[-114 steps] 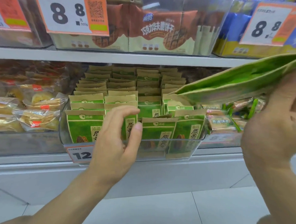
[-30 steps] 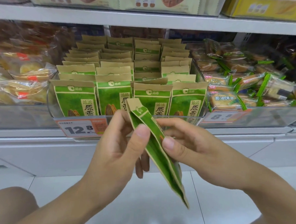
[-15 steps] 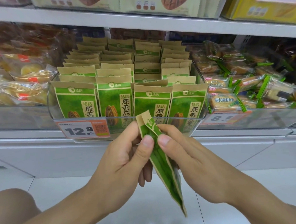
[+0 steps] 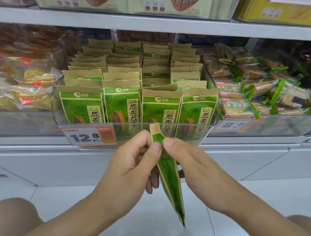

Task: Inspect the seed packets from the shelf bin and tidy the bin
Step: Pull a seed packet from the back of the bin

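Shop shelving behind, clear bin [image 4: 211,119] full of upright green packets. Held packet [image 4: 168,178] hangs edge-on below the bin front, pinched near its top between left hand [image 4: 131,168] and right hand [image 4: 193,165] thumbs and fingers. Looks light, thin, crinkly (probably bends easily); best gripped at the stiff sealed top.

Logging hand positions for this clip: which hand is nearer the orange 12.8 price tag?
Left. The left hand sits just below and right of the price tag, pinching the seed packet; the right hand pinches it from the far side.
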`<state>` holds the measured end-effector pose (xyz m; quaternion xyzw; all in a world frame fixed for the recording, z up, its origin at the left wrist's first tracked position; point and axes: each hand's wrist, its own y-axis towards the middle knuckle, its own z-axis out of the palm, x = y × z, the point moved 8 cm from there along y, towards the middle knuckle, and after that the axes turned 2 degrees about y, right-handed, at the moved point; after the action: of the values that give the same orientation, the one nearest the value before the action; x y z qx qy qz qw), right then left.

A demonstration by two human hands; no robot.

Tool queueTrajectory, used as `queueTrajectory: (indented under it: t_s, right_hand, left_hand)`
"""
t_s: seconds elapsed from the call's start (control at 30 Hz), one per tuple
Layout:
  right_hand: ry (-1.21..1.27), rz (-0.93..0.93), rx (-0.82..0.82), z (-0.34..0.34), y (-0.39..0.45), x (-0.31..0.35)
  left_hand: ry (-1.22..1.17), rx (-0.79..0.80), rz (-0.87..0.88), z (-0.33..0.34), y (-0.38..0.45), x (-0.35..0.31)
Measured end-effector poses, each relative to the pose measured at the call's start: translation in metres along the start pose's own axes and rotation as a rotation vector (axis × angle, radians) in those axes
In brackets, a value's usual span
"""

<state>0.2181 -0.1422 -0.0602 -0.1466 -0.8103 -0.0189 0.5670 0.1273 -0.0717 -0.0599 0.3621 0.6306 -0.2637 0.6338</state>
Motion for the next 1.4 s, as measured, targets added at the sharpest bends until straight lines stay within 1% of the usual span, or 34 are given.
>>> queueTrajectory:
  t_s: [0.1,0.23,0.33,0.37,0.5,0.63,0.73,0.83,0.9,1.0,1.03,1.2,1.4]
  right_hand:
    - [0.001,0.007,-0.048,-0.004,0.000,0.000]
    - [0.074,0.074,-0.115,-0.012,0.003,-0.010]
    - [0.043,0.076,-0.158,-0.020,0.005,-0.013]
    - [0.030,0.076,-0.175,-0.022,0.005,-0.014]
    - [0.047,0.093,-0.258,-0.035,0.004,-0.015]
    - [0.077,0.103,-0.296,-0.038,0.003,-0.017]
    - [0.098,0.122,-0.240,-0.029,0.002,-0.018]
    - [0.165,0.163,-0.111,-0.024,0.001,-0.016]
    - [0.210,0.150,-0.022,-0.031,0.000,-0.013]
    - [0.166,0.106,0.180,-0.033,-0.007,-0.008]
    - [0.150,0.091,0.210,-0.031,-0.009,-0.008]
    - [0.131,0.013,0.162,-0.021,-0.007,-0.008]
    - [0.152,-0.028,0.174,-0.023,-0.006,0.001]
  left_hand:
    - [0.053,0.031,0.024,0.004,-0.001,-0.003]
    - [0.060,-0.021,0.004,0.000,0.000,-0.002]
    - [0.057,-0.036,-0.015,0.003,-0.002,0.004]
    - [0.068,-0.008,-0.019,0.007,-0.003,0.007]
    - [0.205,0.198,-0.020,0.026,-0.012,0.010]
    - [0.345,0.291,-0.078,0.031,-0.016,0.012]
    - [0.457,0.309,-0.095,0.032,-0.018,0.015]
    - [0.405,0.307,-0.108,0.030,-0.020,0.016]
    - [0.364,0.245,-0.093,0.021,-0.017,0.012]
    - [0.245,0.145,-0.092,0.004,-0.010,0.006]
    - [0.224,0.130,-0.097,0.000,-0.009,0.005]
    - [0.231,0.146,-0.106,-0.009,-0.004,0.002]
    - [0.251,0.197,-0.081,-0.009,-0.003,-0.001]
